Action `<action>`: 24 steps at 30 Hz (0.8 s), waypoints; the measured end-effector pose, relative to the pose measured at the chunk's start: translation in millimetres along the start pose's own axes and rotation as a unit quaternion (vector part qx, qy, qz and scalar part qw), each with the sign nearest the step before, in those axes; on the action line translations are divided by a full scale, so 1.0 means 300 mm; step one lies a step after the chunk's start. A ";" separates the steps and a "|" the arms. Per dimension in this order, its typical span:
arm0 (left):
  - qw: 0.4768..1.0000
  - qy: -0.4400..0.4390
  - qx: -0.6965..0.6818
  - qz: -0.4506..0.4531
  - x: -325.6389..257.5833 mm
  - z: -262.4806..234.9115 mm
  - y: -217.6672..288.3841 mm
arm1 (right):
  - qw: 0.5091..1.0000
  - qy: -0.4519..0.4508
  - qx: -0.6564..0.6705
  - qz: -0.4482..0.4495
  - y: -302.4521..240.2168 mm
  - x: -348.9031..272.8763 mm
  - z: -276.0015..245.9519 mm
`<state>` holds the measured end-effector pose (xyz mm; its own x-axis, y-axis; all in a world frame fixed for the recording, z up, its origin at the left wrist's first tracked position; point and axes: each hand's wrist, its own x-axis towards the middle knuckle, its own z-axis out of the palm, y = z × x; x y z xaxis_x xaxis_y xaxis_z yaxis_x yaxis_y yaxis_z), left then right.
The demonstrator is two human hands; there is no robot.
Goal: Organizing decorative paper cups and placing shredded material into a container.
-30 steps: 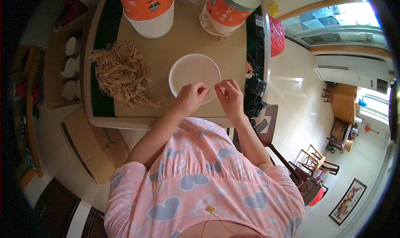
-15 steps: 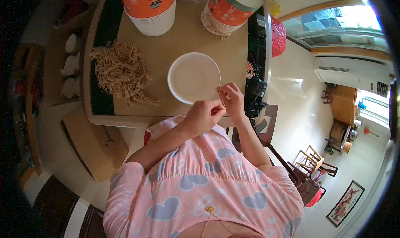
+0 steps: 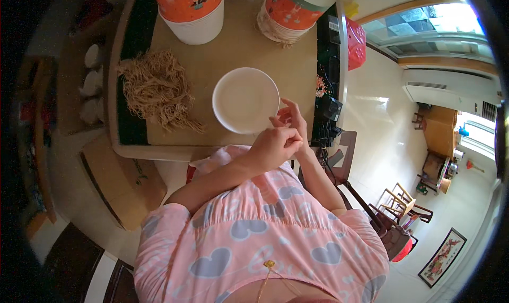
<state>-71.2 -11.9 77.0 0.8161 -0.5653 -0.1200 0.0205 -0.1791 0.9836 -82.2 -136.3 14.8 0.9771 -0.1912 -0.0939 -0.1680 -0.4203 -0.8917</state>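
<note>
Bowl (image 3: 245, 100), white, is placed on the table (image 3: 154, 153), just beside the right hand (image 3: 293, 124); it is judged light, stiff, best gripped by its rim. No contents can be distinguished. The left hand (image 3: 273, 146) is curled narrowly, right fingers loosely spread; whether anything is held cannot be told.

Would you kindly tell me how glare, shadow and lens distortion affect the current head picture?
Head view: glare washes out part of the window at upper right; head view: a bright reflection marks the pale floor; head view: the table's left rim bows outward, and the outer corners fall to black; head view: any fine item in the left hand is too small to tell.
</note>
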 end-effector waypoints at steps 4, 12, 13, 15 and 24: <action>0.998 -0.047 -0.025 -0.023 0.008 -0.032 0.032 | 0.996 -0.021 0.052 0.075 -0.006 0.021 -0.022; 0.969 0.042 -0.203 -0.134 0.009 -0.289 0.025 | 0.981 -0.015 -0.185 -0.058 -0.017 0.234 -0.072; 0.956 0.035 -0.247 -0.153 0.004 -0.322 0.013 | 0.977 -0.016 -0.192 -0.092 -0.024 0.268 -0.071; 0.946 0.036 -0.275 -0.166 -0.012 -0.341 -0.038 | 0.972 -0.013 -0.198 -0.124 -0.029 0.337 -0.067; 0.885 0.144 -0.433 -0.095 -0.085 -0.259 -0.131 | 0.995 -0.067 -0.003 -0.067 -0.193 0.081 -0.009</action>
<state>-48.1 72.1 51.8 0.8614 -0.3397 -0.3777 0.5059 0.5060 0.6986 -49.0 -119.1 65.3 0.9994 -0.0122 -0.0331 -0.0351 -0.4396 -0.8975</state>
